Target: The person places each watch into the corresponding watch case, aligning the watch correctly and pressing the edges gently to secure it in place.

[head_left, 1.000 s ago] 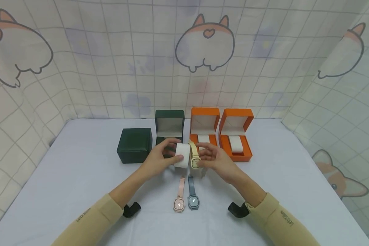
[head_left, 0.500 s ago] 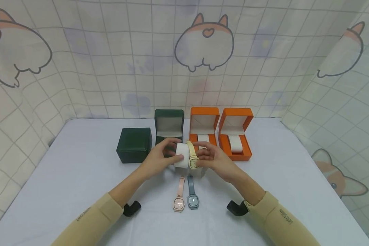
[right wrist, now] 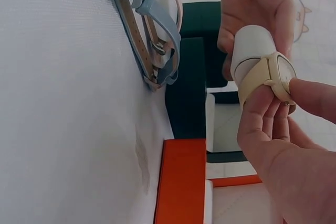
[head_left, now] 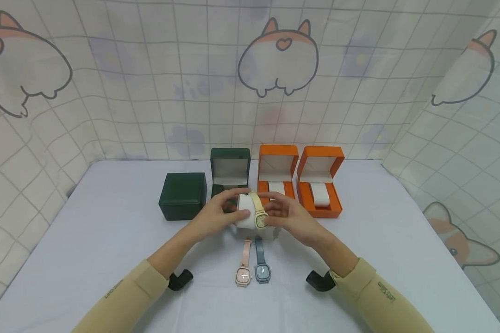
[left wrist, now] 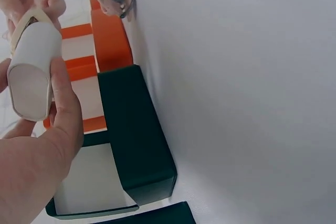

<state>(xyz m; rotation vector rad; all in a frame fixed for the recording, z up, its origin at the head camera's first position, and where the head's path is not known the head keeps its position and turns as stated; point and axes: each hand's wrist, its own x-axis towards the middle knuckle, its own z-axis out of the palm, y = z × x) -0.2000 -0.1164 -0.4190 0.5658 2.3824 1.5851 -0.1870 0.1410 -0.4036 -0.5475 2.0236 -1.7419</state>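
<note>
My left hand (head_left: pixel 214 215) grips a white watch pillow (head_left: pixel 244 203) between thumb and fingers, above the table in front of the open boxes. A pale yellow wristwatch (head_left: pixel 261 220) is pinched by my right hand (head_left: pixel 296 219), thumb at its square dial and fingers behind the strap. In the right wrist view the watch's strap loop (right wrist: pixel 257 81) sits around the near end of the pillow (right wrist: pixel 253 44). Seen from the left wrist, the pillow's bare end (left wrist: pixel 31 93) faces the camera. A pink watch (head_left: pixel 243 276) and a blue watch (head_left: pixel 262 273) lie between my forearms.
An open green box (head_left: pixel 230 172) stands behind the hands, a closed green box (head_left: pixel 182 196) to its left. Two open orange boxes (head_left: pixel 277 167) (head_left: pixel 332 199) stand to the right, each with a white pillow inside. A tiled-pattern curtain (head_left: pixel 208 115) hangs behind the table.
The yellow watch has moved left, from beside the pillow onto its right end. The left hand and pillow have barely moved; the right hand has shifted slightly left.
</note>
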